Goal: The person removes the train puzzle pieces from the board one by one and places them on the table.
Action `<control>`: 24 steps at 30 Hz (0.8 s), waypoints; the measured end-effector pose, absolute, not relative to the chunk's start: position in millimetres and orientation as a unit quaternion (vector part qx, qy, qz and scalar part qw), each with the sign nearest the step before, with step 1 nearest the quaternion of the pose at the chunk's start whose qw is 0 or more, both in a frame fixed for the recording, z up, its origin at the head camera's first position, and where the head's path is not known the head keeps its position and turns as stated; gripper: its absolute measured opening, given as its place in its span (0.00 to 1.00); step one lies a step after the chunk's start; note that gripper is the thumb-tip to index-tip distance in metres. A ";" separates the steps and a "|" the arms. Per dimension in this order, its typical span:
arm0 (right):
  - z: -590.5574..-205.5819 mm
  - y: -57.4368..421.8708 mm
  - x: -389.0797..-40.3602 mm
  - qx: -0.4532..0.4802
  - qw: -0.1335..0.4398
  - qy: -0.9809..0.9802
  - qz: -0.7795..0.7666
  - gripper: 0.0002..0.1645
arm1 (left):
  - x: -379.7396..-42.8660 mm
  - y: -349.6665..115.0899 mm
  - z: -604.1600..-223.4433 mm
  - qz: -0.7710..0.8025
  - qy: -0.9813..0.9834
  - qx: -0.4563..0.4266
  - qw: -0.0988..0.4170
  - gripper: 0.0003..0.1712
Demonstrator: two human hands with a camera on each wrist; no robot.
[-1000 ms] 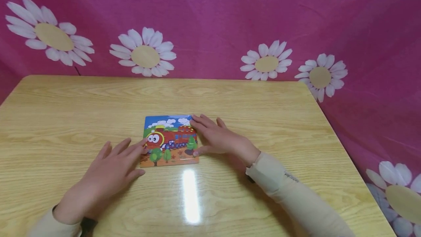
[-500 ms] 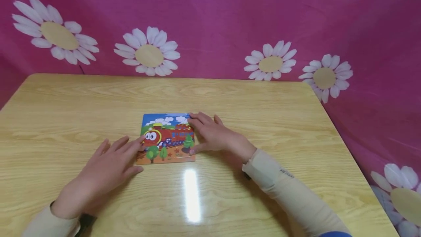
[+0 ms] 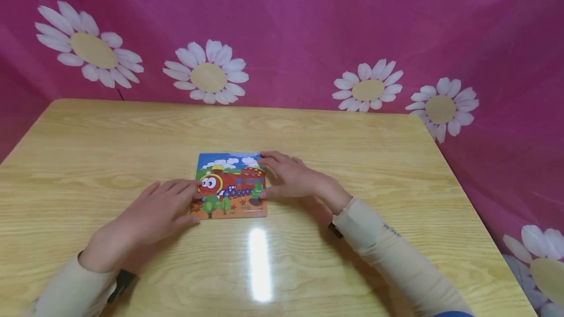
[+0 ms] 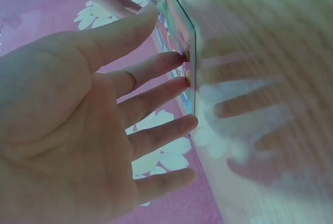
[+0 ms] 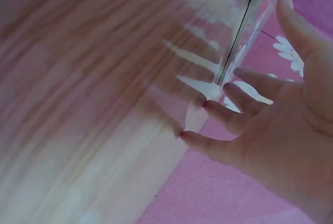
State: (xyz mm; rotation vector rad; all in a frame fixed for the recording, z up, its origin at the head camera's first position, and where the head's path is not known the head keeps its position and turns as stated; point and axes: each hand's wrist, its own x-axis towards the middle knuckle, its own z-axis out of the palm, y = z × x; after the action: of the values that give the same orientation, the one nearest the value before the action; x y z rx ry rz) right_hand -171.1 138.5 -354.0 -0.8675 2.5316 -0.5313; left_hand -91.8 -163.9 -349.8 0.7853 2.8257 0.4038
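Observation:
A flat picture board (image 3: 235, 187) with a cartoon red train, trees and a blue sky lies on the wooden table. My left hand (image 3: 158, 212) is at its left side, palm down, with fingertips over the left edge and the thumb by the lower left corner. In the left wrist view, the fingers (image 4: 156, 112) are nearly straight and spread, two of them touching the board's face. At the right side, my right hand (image 3: 299, 180) has fingertips and thumb on the edge. Its fingers (image 5: 226, 117) are extended in the right wrist view, some reaching down to the table.
The glossy light wood table (image 3: 352, 150) reaches back to a pink cloth (image 3: 286, 28) printed with white daisies. A bright light reflection (image 3: 260, 265) shows on the tabletop in front of the board. Dark straps sit at both wrists, below beige sleeves (image 3: 387, 243).
Against the table, the board has slid slightly left between my hands. My left fingers have drawn closer together and reach a bit further over its left edge. The head view has shifted a little.

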 end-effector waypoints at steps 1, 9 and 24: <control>-354.0 138.5 -172.1 -0.311 0.199 0.908 -0.199 0.48 | -92.8 -163.7 -349.3 0.141 0.949 0.269 0.087 0.32; -353.2 133.7 -177.8 -0.296 0.144 0.912 -0.246 0.35 | -104.0 -146.4 -344.3 0.179 0.930 0.307 0.094 0.28; -358.5 112.8 -184.6 -0.208 0.130 0.925 -0.290 0.22 | -123.4 -119.4 -359.6 0.177 0.921 0.315 0.145 0.39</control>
State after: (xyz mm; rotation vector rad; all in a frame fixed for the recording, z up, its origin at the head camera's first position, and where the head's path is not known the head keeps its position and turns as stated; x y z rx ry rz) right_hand -184.6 112.8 -358.5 -0.6056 2.6879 -0.8441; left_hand -123.4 -119.4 -359.6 0.9086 2.6529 0.5084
